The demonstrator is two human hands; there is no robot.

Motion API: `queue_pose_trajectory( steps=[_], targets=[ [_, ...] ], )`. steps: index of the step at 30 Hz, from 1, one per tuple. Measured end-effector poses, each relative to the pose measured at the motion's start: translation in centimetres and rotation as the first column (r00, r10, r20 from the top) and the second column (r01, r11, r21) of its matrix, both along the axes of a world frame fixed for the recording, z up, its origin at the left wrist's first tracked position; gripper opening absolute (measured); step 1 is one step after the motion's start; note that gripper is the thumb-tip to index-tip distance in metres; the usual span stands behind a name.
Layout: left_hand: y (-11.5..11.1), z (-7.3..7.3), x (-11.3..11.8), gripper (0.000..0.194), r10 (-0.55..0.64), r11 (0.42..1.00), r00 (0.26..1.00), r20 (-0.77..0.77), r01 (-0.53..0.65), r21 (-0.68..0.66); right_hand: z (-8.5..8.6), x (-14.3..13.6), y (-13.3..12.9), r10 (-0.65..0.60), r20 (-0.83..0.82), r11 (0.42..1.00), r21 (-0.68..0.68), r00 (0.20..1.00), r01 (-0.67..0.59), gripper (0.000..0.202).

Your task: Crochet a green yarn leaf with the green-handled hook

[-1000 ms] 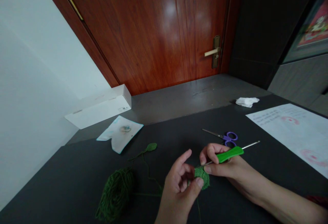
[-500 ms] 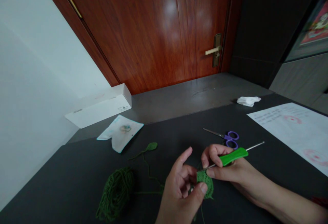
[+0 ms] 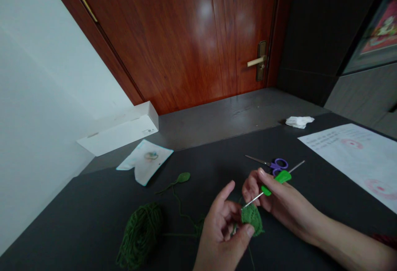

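Note:
Between the thumb and fingers of my left hand [image 3: 225, 229] is a small green crochet piece [image 3: 252, 218]; the index finger points up. My right hand [image 3: 273, 192] grips a crochet hook [image 3: 283, 177] by its bright green handle, the thumb lying over it. The hook's metal shaft slants down to the top edge of the crochet piece; whether its tip is inside a stitch I cannot make out. Green yarn runs from my left hand towards a loose yarn ball [image 3: 140, 234] on the left. Behind my right hand lie purple-handled scissors [image 3: 273, 164].
A small green leaf-shaped piece [image 3: 183, 177] with a yarn tail lies left of my hands. Beyond it are a white packet [image 3: 149, 158] and a long white box [image 3: 124, 132]. Crumpled tissue [image 3: 299, 122] and a printed sheet [image 3: 356, 155] lie on the right of the dark table [image 3: 217, 161].
My right thumb has come off the crochet piece and up onto the hook's handle. The right fingers have drawn back from the piece, and the hook now slants more steeply. Both hands have shifted slightly.

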State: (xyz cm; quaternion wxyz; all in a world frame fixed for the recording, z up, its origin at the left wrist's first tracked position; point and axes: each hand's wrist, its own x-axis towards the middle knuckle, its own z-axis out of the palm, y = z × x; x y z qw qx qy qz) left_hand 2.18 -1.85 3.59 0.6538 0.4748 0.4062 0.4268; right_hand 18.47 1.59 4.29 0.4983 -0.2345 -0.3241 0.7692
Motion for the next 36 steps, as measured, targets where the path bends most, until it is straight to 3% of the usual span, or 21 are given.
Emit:
queue_pose_trajectory(
  steps=[19,26,36],
  targets=[
    [-0.2,-0.2,-0.1,0.069,0.014,1.000,0.997,-0.081,-0.012,0.017,-0.6,0.0,0.1,0.019,-0.047,0.998,-0.054,0.999,-0.021,0.041],
    [-0.2,-0.6,0.1,0.071,0.030,0.998,0.998,-0.060,-0.027,0.049,-1.2,0.0,-0.1,0.010,-0.063,0.998,-0.054,0.998,-0.013,0.024],
    [-0.1,-0.5,0.3,0.079,0.044,0.998,0.998,-0.045,-0.042,0.038,-1.4,0.0,0.1,0.013,-0.058,0.996,-0.091,0.998,-0.018,0.024]
  ],
)
